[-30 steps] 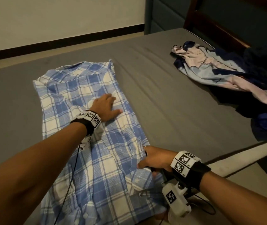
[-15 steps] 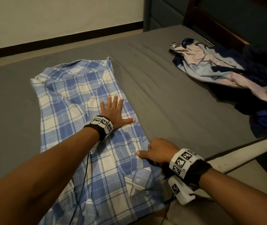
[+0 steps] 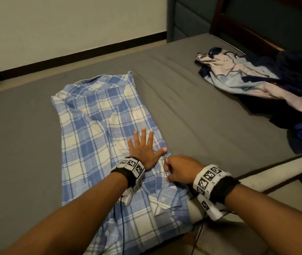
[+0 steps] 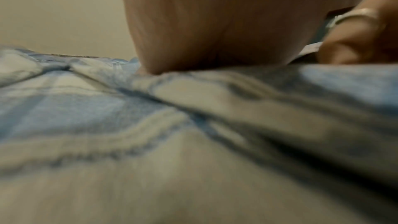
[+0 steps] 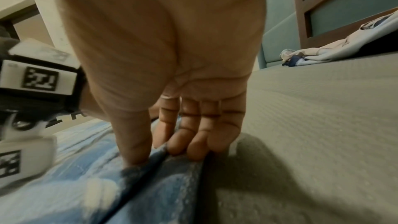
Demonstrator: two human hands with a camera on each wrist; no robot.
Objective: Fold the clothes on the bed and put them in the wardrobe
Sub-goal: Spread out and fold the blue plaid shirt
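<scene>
The bed (image 3: 192,115), covered in a grey sheet, fills most of the head view, and the blue and white checked shirt (image 3: 91,137) lies flat on it, near the bed's near edge, its collar end toward the far side of the bed. Against the pictures taken a moment before, the shirt lies in the same place on the bed, but the hands have closed in on each other: the left hand (image 3: 143,150) has slid back down the shirt toward the near edge of the bed, and the right hand (image 3: 180,167) has come up along the shirt's right edge, so that the left thumb now lies just beside the right hand's knuckles. The pile of clothes (image 3: 260,89), pale blue, pink and dark navy, sits crumpled at the far right corner of the bed, by the headboard (image 3: 247,32), well apart from the shirt. The left hand lies palm down on the shirt with its fingers straight and spread, pressing the cloth flat and holding nothing. The right hand is curled at the shirt's right edge, and the right wrist view shows its thumb and fingertips (image 5: 193,149) pinching a fold of the shirt cloth between them. A ring (image 4: 355,15) shows on one finger of the right hand.
</scene>
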